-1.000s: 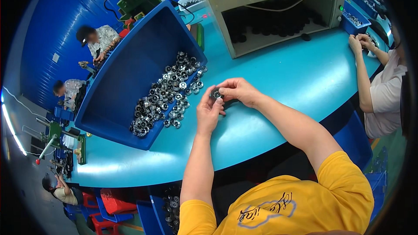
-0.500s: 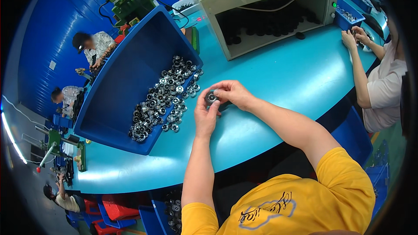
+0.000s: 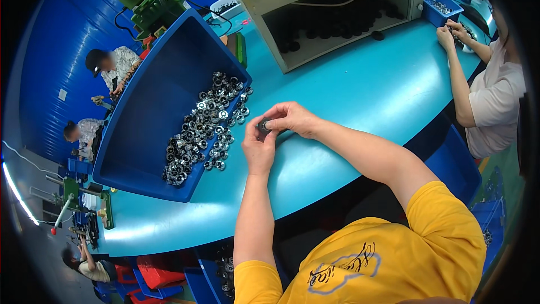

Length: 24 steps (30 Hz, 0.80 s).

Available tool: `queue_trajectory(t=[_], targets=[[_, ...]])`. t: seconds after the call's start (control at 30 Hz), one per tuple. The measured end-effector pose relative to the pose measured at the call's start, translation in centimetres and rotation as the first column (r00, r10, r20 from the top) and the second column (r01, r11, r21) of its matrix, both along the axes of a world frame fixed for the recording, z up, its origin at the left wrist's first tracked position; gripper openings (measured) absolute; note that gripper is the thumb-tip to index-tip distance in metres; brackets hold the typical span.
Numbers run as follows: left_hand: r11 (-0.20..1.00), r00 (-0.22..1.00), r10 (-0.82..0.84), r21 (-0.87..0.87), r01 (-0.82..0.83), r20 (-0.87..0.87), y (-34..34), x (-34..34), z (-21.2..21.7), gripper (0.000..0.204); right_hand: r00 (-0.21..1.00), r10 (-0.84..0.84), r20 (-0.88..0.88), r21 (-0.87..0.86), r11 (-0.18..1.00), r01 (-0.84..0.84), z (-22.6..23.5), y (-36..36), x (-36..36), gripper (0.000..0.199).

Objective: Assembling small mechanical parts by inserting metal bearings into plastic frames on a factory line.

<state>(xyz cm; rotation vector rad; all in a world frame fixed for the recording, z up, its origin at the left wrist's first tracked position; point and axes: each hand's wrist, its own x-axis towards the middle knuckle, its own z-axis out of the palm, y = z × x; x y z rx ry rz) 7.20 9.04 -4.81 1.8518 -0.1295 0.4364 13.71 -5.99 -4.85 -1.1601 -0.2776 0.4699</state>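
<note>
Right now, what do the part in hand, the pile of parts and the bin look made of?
Part, pinched between left hand and right hand: likely metal, dark with a dull gleam; mostly hidden by the fingers. Pile: metal, bright silvery glints mixed with dark pieces. Bin: probably moulded plastic, uniform blue, smooth walls, soft sheen.

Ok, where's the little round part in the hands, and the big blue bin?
small metal part (image 3: pixel 263 126), head view, its dark end between both hands' fingertips.
blue bin (image 3: pixel 147 114), head view, bare inside floor.
</note>
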Motion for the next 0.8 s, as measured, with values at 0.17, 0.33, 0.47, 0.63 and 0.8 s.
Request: queue_trajectory(t=[0.17, 0.33, 0.47, 0.63, 0.8], targets=[[1.000, 0.998, -0.014, -0.005, 0.014, -0.063, -0.2, 0.0, 0.1, 0.039, 0.993, -0.103, 0.060, -0.101, 0.989, 0.109, -0.5, 0.5, -0.2, 0.028], [0.984, 0.997, 0.017, 0.174, -0.030, 0.074, -0.3, 0.1, -0.6, 0.041, 0.987, -0.088, 0.137, -0.208, 0.971, 0.116, -0.7, 0.5, 0.0, 0.025], [0.984, 0.990, -0.105, -0.151, 0.090, -0.090, -0.1, 0.1, -0.1, 0.045, 0.995, 0.074, -0.061, 0.046, 0.996, -0.071, -0.4, -1.0, 0.7, 0.029], [0.939, 0.966, -0.215, -0.300, 0.166, -0.140, 0.7, 0.4, 0.0, 0.040, 0.989, 0.121, -0.085, 0.067, 0.991, -0.115, 0.8, -1.8, 0.6, 0.035], [0.886, 0.954, -0.248, -0.437, 0.153, -0.168, 1.1, 0.9, -0.2, 0.026, 0.993, 0.101, -0.063, 0.019, 0.995, -0.100, 0.6, -2.0, 0.8, 0.035]])
